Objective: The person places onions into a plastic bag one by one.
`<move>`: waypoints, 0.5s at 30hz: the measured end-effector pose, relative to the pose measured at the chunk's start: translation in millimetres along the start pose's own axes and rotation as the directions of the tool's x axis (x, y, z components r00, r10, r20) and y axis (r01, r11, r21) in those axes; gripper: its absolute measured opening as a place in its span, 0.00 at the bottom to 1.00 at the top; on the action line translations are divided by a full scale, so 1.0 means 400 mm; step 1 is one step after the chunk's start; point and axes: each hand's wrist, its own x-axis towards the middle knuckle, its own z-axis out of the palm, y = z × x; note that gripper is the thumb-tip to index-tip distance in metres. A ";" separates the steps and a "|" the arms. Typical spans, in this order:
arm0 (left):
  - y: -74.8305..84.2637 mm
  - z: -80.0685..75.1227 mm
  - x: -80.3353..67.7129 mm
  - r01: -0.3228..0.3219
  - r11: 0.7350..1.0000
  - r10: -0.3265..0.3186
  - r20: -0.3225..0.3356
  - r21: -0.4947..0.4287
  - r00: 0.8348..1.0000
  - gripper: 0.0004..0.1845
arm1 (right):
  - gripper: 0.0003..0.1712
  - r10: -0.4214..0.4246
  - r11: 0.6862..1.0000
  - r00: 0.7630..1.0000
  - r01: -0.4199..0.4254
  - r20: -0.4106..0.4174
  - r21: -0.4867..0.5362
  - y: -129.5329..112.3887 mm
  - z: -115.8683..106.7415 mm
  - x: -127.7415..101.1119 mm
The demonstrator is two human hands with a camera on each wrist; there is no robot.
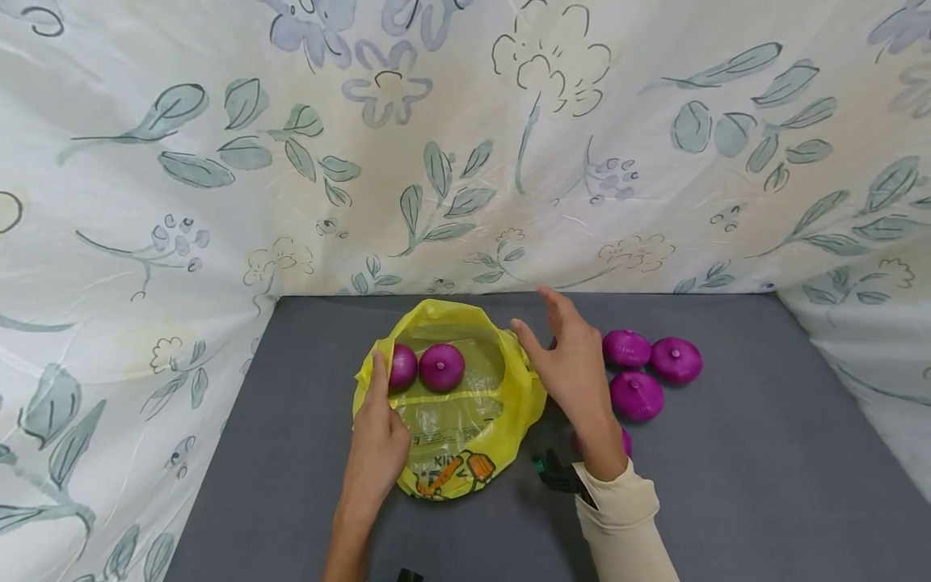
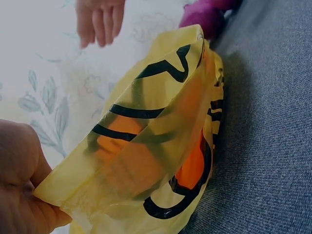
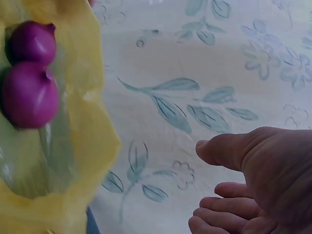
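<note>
A yellow plastic bag [image 1: 525,396] lies on the table with its mouth held wide, orange and black print on its near side. Two shiny purple onions [image 1: 442,369] sit inside, toward its left. My left hand [image 1: 380,444] pinches the bag's left rim between thumb and fingers; the left wrist view shows the thin plastic [image 2: 73,187] stretched from that grip. Just right of the bag, my right hand [image 1: 576,364] hovers with thumb and fingers spread, holding nothing. Beside and partly behind that hand lie several more purple onions [image 1: 637,396], some of them half hidden by it and the wrist.
A dark grey table [image 1: 749,453] extends to both sides. Behind it and along the sides hangs a pale cloth [image 1: 465,218] with a leaf and flower print. A black strap [image 1: 560,475] sits on the right wrist by the cream sleeve [image 1: 621,517].
</note>
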 end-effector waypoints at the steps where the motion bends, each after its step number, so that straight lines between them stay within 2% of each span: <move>1: 0.000 0.000 0.000 0.001 1.000 -0.001 -0.001 0.003 1.000 0.43 | 0.40 0.004 1.000 1.000 -0.004 -0.010 0.001 0.004 -0.008 0.000; 15: -0.010 -0.001 -0.002 0.006 1.000 -0.006 -0.006 0.019 1.000 0.44 | 0.40 0.100 0.995 0.985 -0.101 -0.140 0.001 0.065 -0.105 -0.016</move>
